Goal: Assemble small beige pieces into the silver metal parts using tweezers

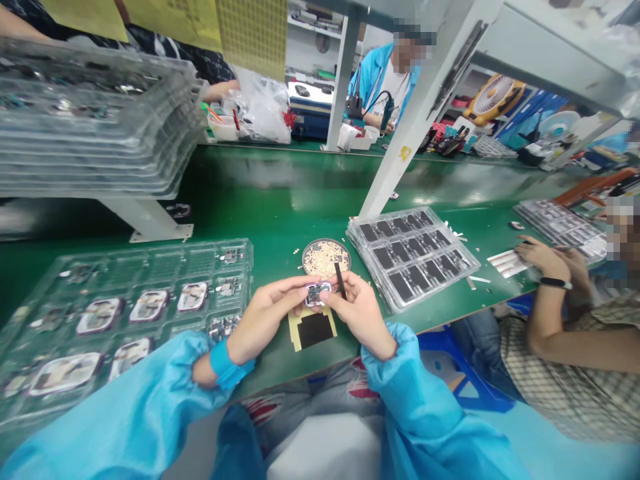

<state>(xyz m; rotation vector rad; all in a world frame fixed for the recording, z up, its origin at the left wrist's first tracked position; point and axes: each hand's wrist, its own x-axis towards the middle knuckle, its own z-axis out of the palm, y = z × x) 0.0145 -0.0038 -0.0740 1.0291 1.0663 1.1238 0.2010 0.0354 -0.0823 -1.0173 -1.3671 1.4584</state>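
A small smartwatch housing [317, 294] with a purplish rim and circuitry inside is held up between both hands. My left hand [270, 310] pinches its left side, thumb on top. My right hand [359, 312] grips the right side and also keeps a slim black tool [340, 280], perhaps tweezers, between its fingers, pointing up. Beneath them lies a yellow sheet with a black sticker [316, 331] on the green bench. Just behind the hands is a round dish [327, 257] full of tiny pale pieces. On the left, a clear tray [170, 328] carries similar housings and small circuit parts.
Stacked clear trays with black pieces [413, 257] stand at the right. Piled clear trays [95, 120] sit on a raised shelf at upper left. A white post [400, 150] rises behind the bench. A co-worker's hand [543, 260] works at far right; another person [390, 80] sits opposite.
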